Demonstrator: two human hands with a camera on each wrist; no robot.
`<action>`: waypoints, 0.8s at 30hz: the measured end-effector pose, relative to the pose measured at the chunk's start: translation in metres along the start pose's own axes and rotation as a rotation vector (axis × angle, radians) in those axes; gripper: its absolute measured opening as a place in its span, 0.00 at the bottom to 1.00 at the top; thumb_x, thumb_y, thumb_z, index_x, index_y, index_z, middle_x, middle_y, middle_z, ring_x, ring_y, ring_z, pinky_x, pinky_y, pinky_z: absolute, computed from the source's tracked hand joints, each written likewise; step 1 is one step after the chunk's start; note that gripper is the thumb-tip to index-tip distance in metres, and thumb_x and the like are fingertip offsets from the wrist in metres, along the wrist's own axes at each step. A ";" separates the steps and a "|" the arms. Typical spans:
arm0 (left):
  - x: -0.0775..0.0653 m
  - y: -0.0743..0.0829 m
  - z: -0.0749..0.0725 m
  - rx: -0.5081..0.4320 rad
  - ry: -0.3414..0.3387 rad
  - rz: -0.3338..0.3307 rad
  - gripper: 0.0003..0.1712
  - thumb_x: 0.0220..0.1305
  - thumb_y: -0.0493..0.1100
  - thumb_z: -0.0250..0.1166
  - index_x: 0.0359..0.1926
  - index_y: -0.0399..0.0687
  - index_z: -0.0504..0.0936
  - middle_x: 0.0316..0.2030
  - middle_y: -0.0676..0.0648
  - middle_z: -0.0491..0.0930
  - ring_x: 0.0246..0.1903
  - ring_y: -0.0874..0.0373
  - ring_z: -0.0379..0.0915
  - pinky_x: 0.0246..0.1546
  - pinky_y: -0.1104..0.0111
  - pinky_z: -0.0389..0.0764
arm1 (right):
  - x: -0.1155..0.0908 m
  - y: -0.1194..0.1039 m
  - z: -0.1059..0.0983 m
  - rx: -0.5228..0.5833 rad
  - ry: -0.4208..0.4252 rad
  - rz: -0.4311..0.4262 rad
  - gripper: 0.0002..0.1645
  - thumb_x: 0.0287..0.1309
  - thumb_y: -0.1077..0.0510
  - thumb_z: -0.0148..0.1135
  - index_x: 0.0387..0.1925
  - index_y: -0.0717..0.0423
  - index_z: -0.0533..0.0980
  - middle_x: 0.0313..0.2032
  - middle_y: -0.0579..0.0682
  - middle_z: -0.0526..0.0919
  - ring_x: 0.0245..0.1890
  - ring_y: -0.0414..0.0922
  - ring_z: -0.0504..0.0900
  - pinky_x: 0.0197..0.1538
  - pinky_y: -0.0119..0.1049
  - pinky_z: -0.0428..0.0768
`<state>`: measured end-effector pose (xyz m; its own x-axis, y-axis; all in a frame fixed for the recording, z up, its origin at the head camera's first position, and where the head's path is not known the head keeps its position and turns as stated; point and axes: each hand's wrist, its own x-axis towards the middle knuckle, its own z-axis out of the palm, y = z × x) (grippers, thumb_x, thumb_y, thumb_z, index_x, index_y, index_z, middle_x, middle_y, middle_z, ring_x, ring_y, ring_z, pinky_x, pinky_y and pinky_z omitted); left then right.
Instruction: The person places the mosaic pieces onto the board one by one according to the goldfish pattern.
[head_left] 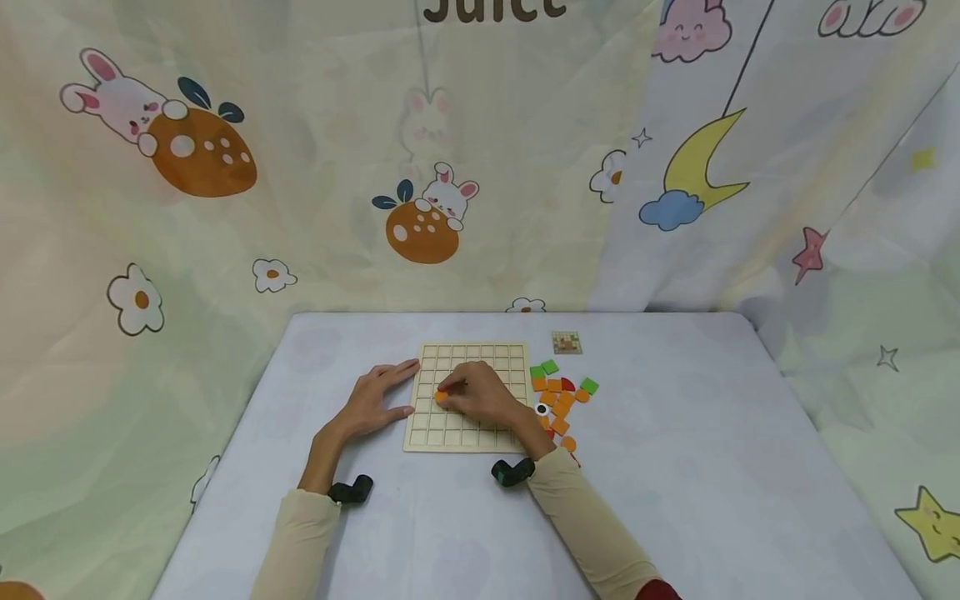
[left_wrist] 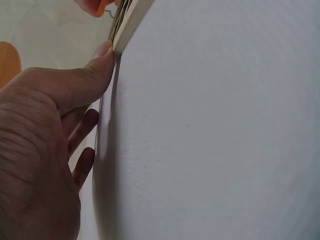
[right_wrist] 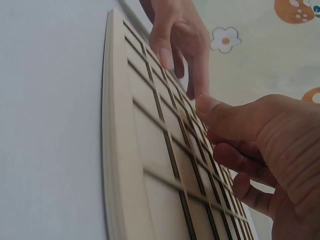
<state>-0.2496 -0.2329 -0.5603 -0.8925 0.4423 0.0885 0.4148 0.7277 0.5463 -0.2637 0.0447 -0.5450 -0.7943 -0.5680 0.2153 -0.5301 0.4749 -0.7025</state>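
A pale gridded board (head_left: 449, 436) lies flat, a small orange piece (head_left: 441, 397) pinched over its left half.

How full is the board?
Mostly empty: the board shows bare cells around the right hand, which hides some.

From my end I see a white table (head_left: 712, 467) across lower frame. On it, approx. ctr: wooden grid board (head_left: 462, 435). Just R of it: loose orange, green & red pcs (head_left: 562, 409), 1 blk/wht round pc (head_left: 542, 409). Sm. picture card (head_left: 567, 342) above those.
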 end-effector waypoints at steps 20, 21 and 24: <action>-0.001 -0.002 0.003 -0.032 0.070 0.080 0.47 0.65 0.49 0.78 0.81 0.47 0.71 0.82 0.43 0.69 0.71 0.37 0.67 0.65 0.33 0.62 | 0.017 -0.014 0.023 -0.036 -0.032 0.014 0.13 0.63 0.55 0.81 0.48 0.54 0.93 0.42 0.45 0.94 0.36 0.32 0.84 0.42 0.28 0.81; -0.001 -0.002 0.003 -0.035 0.067 0.076 0.47 0.65 0.48 0.78 0.81 0.47 0.71 0.82 0.43 0.69 0.72 0.37 0.67 0.66 0.33 0.62 | 0.017 -0.014 0.023 -0.039 -0.030 0.015 0.12 0.63 0.55 0.81 0.47 0.53 0.93 0.41 0.44 0.94 0.36 0.32 0.84 0.42 0.27 0.81; -0.001 -0.003 0.002 -0.032 0.049 0.057 0.47 0.66 0.47 0.78 0.82 0.46 0.70 0.82 0.43 0.68 0.73 0.37 0.66 0.68 0.32 0.61 | 0.018 -0.015 0.024 -0.047 -0.031 0.021 0.10 0.64 0.54 0.80 0.46 0.51 0.93 0.39 0.42 0.94 0.34 0.30 0.83 0.41 0.27 0.80</action>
<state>-0.2499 -0.2345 -0.5639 -0.8757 0.4554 0.1605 0.4597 0.6849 0.5654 -0.2629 0.0120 -0.5469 -0.7963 -0.5777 0.1794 -0.5272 0.5173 -0.6741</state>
